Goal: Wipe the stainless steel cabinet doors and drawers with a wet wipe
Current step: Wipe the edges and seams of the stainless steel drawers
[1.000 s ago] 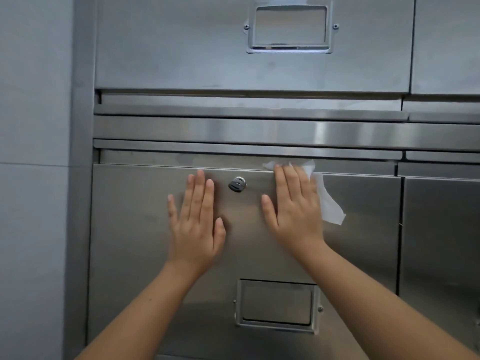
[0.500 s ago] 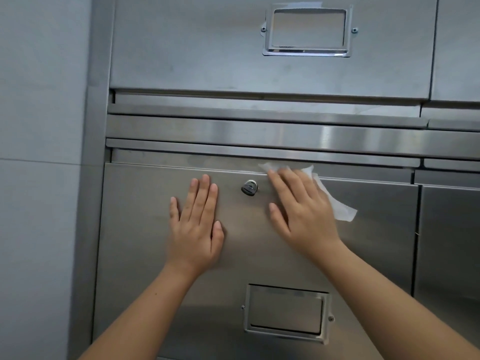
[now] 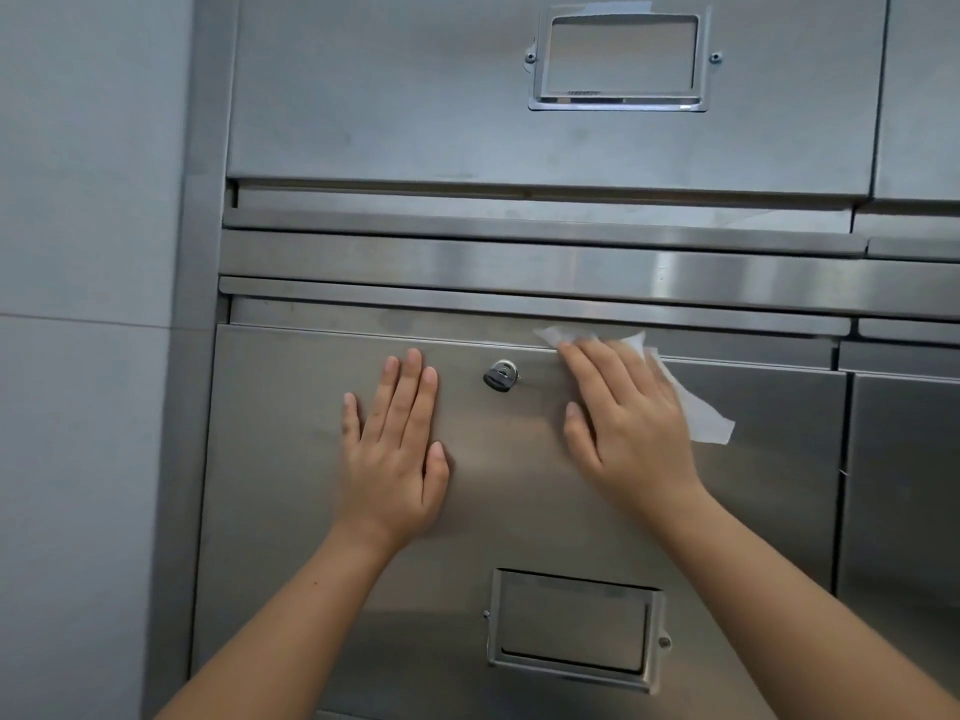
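Overhead, brushed steel fronts met a grey tiled wall [image 3: 78,252]; the left hand [image 3: 395,449] lay flat, fingers released, on the lower drawer [image 3: 270,459], the right hand [image 3: 628,423] pressed a wet wipe [image 3: 701,418] flat; label holders [image 3: 621,59] blank.

Commercial kitchen, probably — steel cabinet drawers [image 3: 545,96].

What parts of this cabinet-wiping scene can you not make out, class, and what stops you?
Head view only:
- Most of the wet wipe: under the right hand.
- Right-hand cabinet door: cut off by the frame edge.
- Lock keyhole: too small.
- Upper label holder text: none legible.
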Tool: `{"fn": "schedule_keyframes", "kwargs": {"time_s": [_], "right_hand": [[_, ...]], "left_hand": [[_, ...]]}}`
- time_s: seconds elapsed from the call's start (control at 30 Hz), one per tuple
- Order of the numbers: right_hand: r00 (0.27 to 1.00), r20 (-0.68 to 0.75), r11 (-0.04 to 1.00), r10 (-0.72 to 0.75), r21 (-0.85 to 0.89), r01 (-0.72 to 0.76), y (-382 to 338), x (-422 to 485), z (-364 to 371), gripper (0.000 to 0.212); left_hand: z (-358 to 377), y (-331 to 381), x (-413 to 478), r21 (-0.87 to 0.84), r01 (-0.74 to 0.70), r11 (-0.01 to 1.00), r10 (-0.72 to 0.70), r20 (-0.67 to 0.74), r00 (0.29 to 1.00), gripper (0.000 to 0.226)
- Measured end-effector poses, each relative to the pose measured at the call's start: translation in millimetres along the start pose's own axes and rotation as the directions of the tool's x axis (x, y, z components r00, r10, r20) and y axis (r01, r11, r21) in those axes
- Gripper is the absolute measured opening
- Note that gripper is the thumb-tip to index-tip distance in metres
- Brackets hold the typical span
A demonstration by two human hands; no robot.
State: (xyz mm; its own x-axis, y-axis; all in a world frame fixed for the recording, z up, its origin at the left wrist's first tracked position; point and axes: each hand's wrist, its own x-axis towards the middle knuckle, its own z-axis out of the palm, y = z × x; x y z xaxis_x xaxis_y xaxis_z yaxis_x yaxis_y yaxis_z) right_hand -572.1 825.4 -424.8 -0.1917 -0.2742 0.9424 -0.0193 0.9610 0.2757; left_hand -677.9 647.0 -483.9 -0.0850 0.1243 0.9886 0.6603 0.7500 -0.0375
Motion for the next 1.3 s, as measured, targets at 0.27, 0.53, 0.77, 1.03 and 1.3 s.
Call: {"fn": "schedule_keyframes", "kwargs": {"time_s": [0.27,0.53,0.77,1.03,1.3], "right_hand": [[0.998,0.038,0.984,0.050,0.170,-0.056,-15,13,-8,0.051],[0.979,0.190,0.972,0.068,0.209,-0.108,-34,23,-12,0.063],[0.953,0.300,0.969,0.038,0.221,-0.108,-62,37,2,0.060],[0.945,0.327,0.999,-0.017,0.052,0.000,-86,46,12,0.065],[0.921,0.390,0.999,-0.014,0.046,-0.004,-116,55,23,0.071]], "left_hand": [[-3,2,0,-0.021,0.016,1.000,-0.016,-0.006,1.000,0.060],[-5,3,0,-0.031,0.028,0.999,-0.029,-0.013,0.999,0.060],[-9,4,1,-0.094,0.100,0.991,-0.101,-0.007,0.995,0.058],[-16,-31,-13,-0.079,0.145,0.986,-0.145,0.005,0.989,0.058],[-24,-77,-18,0.010,0.130,0.992,-0.129,-0.025,0.991,0.058]]}}
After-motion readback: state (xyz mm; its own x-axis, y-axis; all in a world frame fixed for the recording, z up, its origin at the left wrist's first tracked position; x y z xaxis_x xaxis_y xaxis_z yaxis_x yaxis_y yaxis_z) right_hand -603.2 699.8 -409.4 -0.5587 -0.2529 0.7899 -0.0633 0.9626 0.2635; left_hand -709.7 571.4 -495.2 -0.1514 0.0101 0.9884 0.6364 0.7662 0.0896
